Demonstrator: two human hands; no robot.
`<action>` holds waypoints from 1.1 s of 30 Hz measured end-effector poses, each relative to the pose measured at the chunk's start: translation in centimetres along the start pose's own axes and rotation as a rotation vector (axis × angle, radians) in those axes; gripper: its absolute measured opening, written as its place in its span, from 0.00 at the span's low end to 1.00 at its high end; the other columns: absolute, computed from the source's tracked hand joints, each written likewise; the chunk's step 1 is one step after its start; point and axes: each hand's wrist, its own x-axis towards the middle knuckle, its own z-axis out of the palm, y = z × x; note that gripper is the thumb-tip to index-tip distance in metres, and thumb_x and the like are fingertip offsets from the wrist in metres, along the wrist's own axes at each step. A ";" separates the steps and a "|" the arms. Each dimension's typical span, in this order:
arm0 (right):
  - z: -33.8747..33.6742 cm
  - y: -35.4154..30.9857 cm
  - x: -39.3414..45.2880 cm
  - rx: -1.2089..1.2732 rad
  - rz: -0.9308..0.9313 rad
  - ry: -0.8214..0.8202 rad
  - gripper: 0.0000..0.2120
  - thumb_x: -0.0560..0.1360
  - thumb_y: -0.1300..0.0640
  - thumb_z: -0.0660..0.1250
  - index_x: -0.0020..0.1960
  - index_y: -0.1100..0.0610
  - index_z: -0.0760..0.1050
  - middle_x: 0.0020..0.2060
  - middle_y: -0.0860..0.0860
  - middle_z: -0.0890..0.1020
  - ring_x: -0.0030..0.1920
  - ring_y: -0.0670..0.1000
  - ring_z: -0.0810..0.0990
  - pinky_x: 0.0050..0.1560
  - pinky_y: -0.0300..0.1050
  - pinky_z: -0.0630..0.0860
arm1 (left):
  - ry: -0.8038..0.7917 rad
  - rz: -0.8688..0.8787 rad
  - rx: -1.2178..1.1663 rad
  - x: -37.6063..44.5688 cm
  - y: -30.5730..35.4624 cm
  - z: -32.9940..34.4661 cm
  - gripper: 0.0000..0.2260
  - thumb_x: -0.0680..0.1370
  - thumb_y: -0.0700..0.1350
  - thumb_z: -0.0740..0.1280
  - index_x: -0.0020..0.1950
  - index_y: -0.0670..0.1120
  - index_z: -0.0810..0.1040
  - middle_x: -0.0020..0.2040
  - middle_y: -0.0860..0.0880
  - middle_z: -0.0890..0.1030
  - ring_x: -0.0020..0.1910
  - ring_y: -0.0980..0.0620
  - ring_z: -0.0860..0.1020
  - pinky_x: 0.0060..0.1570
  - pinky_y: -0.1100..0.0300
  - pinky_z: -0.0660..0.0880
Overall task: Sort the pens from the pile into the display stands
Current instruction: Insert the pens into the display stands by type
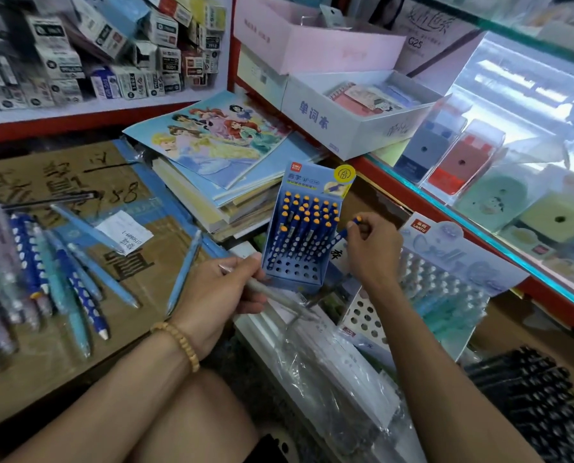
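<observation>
Red-framed shelving (105, 111) at rear holds stacked small boxes (112, 51). A glass display counter (529, 95) with a red edge stands right. Flattened cardboard (62, 182) covers the floor.

Single head view, close above lap, facing forward-down onto shop floor clutter.

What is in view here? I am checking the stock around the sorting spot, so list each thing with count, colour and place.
blue display stand: one, blue, centre, many dark-blue orange-capped pens in it, front holes empty
dark-blue pen: one, orange cap, at the stand's right edge
grey pen: one, pale grey, below the stand
pen pile: many, blue and pale, on cardboard at left
pastel display stand: one, light blue, right of centre
notebook stack: one stack, cartoon cover on top, behind the stand
left hand: holds the grey pen
right hand: pinches the dark-blue pen
</observation>
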 end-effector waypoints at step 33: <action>-9.8 -0.8 -10.6 0.864 0.255 -0.380 0.02 0.76 0.66 0.69 0.47 0.62 0.80 0.36 0.55 0.83 0.36 0.51 0.82 0.38 0.42 0.79 | -0.332 0.005 -0.010 -4.7 -2.7 4.2 0.12 0.68 0.38 0.71 0.50 0.38 0.82 0.44 0.40 0.85 0.39 0.47 0.84 0.38 0.61 0.80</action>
